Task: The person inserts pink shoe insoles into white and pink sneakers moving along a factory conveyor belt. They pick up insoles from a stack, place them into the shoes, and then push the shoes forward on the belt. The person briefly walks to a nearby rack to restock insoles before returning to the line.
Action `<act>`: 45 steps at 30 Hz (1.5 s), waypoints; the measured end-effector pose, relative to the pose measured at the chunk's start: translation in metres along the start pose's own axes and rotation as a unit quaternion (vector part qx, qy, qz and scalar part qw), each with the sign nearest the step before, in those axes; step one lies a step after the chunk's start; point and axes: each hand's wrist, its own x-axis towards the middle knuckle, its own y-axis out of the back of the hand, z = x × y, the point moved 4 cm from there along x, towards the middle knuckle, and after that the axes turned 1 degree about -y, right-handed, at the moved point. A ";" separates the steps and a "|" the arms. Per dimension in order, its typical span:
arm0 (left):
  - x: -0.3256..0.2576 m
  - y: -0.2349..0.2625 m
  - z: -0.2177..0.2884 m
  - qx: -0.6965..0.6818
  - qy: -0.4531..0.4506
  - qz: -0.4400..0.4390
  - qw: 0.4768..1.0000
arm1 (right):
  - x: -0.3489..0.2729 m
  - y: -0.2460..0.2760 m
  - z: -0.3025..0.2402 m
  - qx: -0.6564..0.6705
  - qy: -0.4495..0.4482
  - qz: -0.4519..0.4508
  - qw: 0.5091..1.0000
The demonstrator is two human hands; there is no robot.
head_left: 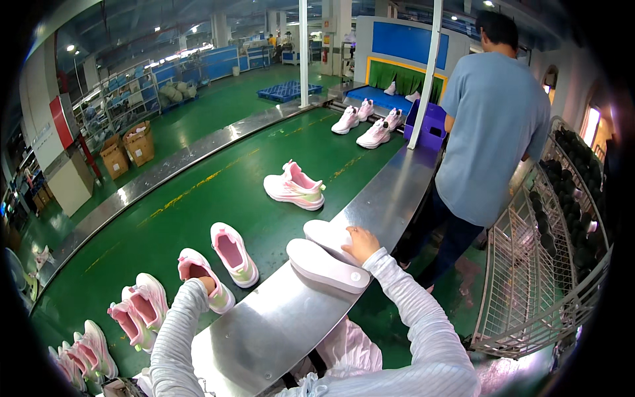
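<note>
Right hand (362,245) is laid on the heel end of the farther white sole (326,237); whether the fingers close beneath it cannot be told; the nearer white sole (323,266) lies just beside, on the steel ledge (261,337), apart from the fingers; left hand (208,284) is at the opening of a pink shoe (223,300), its fingers largely hidden, so firmness of hold there cannot be confirmed; that shoe stands on the green belt (169,228), close to the ledge.

Step in hand, as judged: bringing the pair of soles and the shoe together, probably to fit one into the other; no sole is seen entering a shoe; the next move would call for a secure hold on the farther sole, the shoe steadied with its opening clear, and toe matched to toe.

Further out: a second pink shoe (249,274) stands beside the first; a lone pink shoe (291,193) sits farther up the belt; a co-worker (493,132) stands beyond the ledge, back turned, near a wire cart (522,284).
</note>
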 end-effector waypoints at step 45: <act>-0.033 0.083 0.011 -0.627 0.007 0.391 0.674 | 0.085 -0.063 -0.239 0.357 0.122 -0.544 0.750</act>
